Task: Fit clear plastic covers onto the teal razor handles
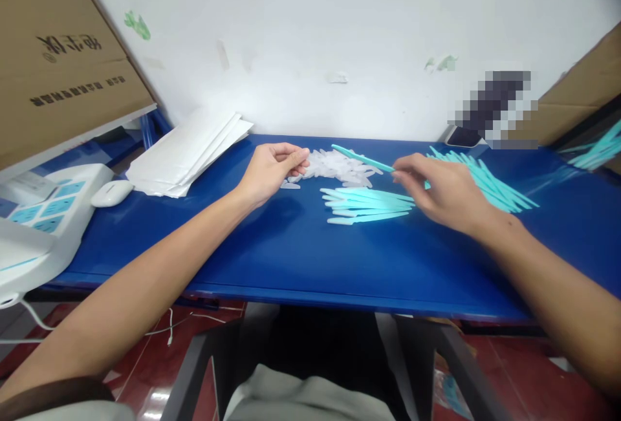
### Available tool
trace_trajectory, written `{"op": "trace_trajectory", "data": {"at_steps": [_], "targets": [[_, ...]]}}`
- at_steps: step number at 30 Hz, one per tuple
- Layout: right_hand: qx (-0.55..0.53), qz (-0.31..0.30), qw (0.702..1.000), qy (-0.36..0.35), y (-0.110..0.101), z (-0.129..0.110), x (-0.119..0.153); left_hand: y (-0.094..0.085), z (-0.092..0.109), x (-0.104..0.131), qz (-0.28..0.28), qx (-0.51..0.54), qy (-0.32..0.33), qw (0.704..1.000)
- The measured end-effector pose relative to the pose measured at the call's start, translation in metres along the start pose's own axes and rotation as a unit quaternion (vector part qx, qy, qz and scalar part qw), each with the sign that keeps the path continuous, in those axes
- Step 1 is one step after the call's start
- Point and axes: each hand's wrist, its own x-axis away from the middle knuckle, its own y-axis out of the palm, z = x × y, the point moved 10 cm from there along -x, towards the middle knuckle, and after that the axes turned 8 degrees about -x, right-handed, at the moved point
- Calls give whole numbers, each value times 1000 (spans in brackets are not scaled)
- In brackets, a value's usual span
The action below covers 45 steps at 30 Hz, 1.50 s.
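My right hand [441,188] is closed around one end of a turquoise eyebrow razor [361,156], whose other end points left. My left hand [272,170] is pinched with thumb and forefinger together; whatever is between them is too small to make out. Just beyond it spreads a heap of small translucent plastic caps [323,164] on the blue table [291,253]. Below the held razor, a bunch of turquoise razors [369,205] lies side by side with pale tips to the left. A second pile of razors [497,187] lies partly hidden behind my right hand.
White flat envelopes [179,149] are stacked at the left back. Nearby sit a small white case [111,193] and a white device with blue panels [72,227]. Cardboard boxes [63,46] flank the table, and a phone-like object [463,136] leans against the wall [310,39].
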Motion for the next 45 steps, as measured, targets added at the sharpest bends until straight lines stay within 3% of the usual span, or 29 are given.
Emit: {"op": "trace_trajectory", "data": {"at_steps": [10, 18, 26, 30, 33, 37, 40, 45], "targets": [[-22, -82, 996, 36, 15, 3, -1, 4, -1, 2, 5, 1, 13, 1000], [-21, -78, 997, 20, 13, 2, -1, 5, -5, 2, 5, -3, 14, 1000], [-36, -88, 995, 14, 22, -9, 1, 25, 5, 11, -39, -17, 46, 998], [-23, -109, 994, 11, 25, -12, 0, 30, 14, 16, -59, -86, 90, 990], [-3, -135, 991, 1, 24, -10, 0, 43, 20, 23, -97, -208, 157, 961], [8, -188, 982, 12, 28, 0, 3, 68, 22, 38, -148, -376, 261, 877], [-1, -218, 976, 31, 34, 7, 8, 77, 19, 45, -177, -414, 272, 851], [-23, -274, 958, 83, 49, 12, 17, 88, 10, 53, -241, -458, 236, 822]]}}
